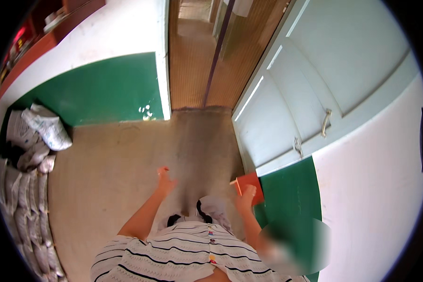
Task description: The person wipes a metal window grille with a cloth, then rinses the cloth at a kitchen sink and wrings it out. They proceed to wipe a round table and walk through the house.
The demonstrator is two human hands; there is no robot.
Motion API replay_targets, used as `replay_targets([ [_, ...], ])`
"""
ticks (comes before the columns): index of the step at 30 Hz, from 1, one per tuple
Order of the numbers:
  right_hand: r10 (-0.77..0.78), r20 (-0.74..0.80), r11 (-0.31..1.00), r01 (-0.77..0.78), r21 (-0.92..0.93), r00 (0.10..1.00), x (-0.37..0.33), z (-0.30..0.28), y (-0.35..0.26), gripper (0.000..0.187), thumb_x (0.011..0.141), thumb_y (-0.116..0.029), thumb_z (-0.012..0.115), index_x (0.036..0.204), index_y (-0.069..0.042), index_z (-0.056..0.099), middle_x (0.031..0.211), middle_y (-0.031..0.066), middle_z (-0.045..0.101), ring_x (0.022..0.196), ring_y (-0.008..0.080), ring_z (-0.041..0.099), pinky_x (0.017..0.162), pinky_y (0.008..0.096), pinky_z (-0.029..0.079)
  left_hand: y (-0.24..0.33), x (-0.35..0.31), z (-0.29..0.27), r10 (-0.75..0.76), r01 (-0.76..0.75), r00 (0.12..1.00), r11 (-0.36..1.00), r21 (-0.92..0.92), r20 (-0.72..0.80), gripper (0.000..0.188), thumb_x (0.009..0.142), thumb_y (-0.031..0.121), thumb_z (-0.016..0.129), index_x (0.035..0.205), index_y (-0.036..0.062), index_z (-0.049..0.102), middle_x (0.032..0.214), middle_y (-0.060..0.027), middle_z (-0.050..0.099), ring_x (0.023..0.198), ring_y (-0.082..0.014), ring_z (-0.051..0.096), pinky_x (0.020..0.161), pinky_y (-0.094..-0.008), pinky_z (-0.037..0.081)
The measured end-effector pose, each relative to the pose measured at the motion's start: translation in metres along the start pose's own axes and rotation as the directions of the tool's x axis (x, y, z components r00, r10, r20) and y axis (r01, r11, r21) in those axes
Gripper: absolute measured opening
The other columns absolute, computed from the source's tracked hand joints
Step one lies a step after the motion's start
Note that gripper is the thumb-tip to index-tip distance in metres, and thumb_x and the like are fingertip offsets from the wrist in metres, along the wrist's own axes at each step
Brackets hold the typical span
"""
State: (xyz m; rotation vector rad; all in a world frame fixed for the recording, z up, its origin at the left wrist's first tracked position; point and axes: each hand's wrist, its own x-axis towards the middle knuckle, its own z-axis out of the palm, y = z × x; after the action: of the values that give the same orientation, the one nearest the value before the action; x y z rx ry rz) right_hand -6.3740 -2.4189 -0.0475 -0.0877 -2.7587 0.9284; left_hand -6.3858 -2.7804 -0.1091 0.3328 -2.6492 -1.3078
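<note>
In front of my body on the left, my left hand (166, 182) is held out over the floor with nothing in it; its fingers are partly curled and apart. My right hand (246, 197) is at the near side of an orange-red, flat-sided thing (250, 183), and its fingers look closed on the edge. A short pale piece sticks out at that thing's left side. Its exact kind is not clear, and my hand covers part of it. Beside it runs the green lower wall (289, 197).
A pale blue door (310, 89) with a metal handle (325, 123) stands open at the right. Ahead, a brown ribbed curtain (190, 70) hangs in the doorway. Stacked filled sacks (30, 207) line the left wall, below a red shelf (68, 23).
</note>
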Motion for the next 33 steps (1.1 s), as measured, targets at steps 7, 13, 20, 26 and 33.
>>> replay_targets([
  [7, 0.099, 0.017, 0.99, -0.1, 0.096, 0.995, 0.298, 0.107, 0.088, 0.061, 0.072, -0.012, 0.07, 0.126, 0.0, 0.046, 0.122, 0.0213, 0.046, 0.115, 0.0388, 0.044, 0.1, 0.0473, 0.037, 0.043, 0.312, 0.116, 0.037, 0.01, 0.988, 0.952, -0.306, 0.148, 0.068, 0.07, 0.01, 0.076, 0.127, 0.0054, 0.042, 0.115, -0.0154, 0.046, 0.104, -0.0288, 0.049, 0.087, -0.0387, 0.045],
  [13, -0.375, 0.079, 0.903, 0.344, 0.259, 0.924, 0.635, 0.177, -0.105, 0.08, 0.084, -0.027, 0.069, 0.147, 0.002, 0.028, 0.149, 0.0238, 0.035, 0.137, 0.0413, 0.034, 0.112, 0.0486, 0.028, 0.087, 0.501, 0.116, 0.275, -0.261, 0.953, 0.958, -0.116, 0.128, 0.057, 0.078, 0.017, 0.074, 0.128, 0.0062, 0.049, 0.124, -0.0143, 0.055, 0.12, -0.0267, 0.052, 0.095, -0.0389, 0.045],
  [20, -0.387, -0.156, 0.905, 0.407, 0.128, 0.909, 0.925, 0.307, -0.286, 0.075, 0.084, -0.03, 0.064, 0.144, 0.004, 0.033, 0.154, 0.0234, 0.026, 0.144, 0.0383, 0.02, 0.114, 0.0562, 0.017, 0.139, 0.769, 0.128, 0.139, -0.039, 0.89, 0.972, -0.231, 0.433, 0.039, 0.093, 0.017, 0.061, 0.129, 0.0067, 0.05, 0.127, -0.0126, 0.055, 0.118, -0.0228, 0.055, 0.098, -0.0368, 0.047],
  [26, -0.73, 0.077, 0.67, 0.689, 0.277, 0.679, 1.086, 0.354, -0.382, 0.049, 0.084, -0.027, 0.068, 0.125, -0.003, 0.059, 0.138, 0.0152, 0.05, 0.132, 0.0318, 0.043, 0.109, 0.0481, 0.031, 0.193, 1.055, 0.136, 0.236, -0.302, 0.847, 0.951, 0.066, 0.476, 0.034, 0.094, 0.011, 0.054, 0.127, 0.0049, 0.052, 0.122, -0.0154, 0.057, 0.113, -0.0311, 0.056, 0.099, -0.0397, 0.045],
  [33, -0.648, 0.02, 0.579, 0.475, 0.662, 0.761, 1.395, 0.311, -0.356, 0.028, 0.091, -0.026, 0.067, 0.107, -0.004, 0.07, 0.117, 0.0122, 0.066, 0.113, 0.0236, 0.06, 0.098, 0.0322, 0.044, 0.215, 1.34, 0.087, -0.05, -0.028, 0.873, 0.988, 0.151, 0.485, 0.04, 0.099, 0.031, 0.053, 0.132, 0.0071, 0.053, 0.133, -0.0149, 0.052, 0.124, -0.0266, 0.049, 0.109, -0.0421, 0.033],
])
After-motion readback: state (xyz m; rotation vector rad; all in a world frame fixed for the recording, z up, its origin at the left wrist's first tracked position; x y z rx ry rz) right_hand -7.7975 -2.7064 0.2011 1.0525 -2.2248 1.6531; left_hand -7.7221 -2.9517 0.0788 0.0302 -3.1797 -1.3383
